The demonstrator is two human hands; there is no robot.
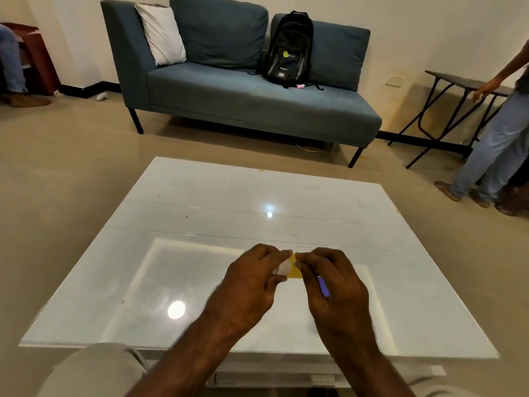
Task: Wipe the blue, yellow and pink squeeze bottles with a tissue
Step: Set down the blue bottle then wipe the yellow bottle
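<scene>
A small yellow squeeze bottle (295, 272) sits between my two hands, just above the white glossy table (200, 202). My left hand (252, 285) is closed on a crumpled white tissue (282, 267), which is pressed against the bottle's left side. From the right, my right hand (335, 293) pinches the bottle with its fingertips. A strip of blue, probably the blue squeeze bottle (324, 286), shows inside my right hand; most of it is hidden. I see no pink squeeze bottle on the table.
A blue-grey sofa (243, 104) stands beyond the table with a black backpack (289, 47), a white cushion and a small pink object (300, 86) on it. A person stands at the right by a dark folding table (458, 81). Someone's legs show at far left.
</scene>
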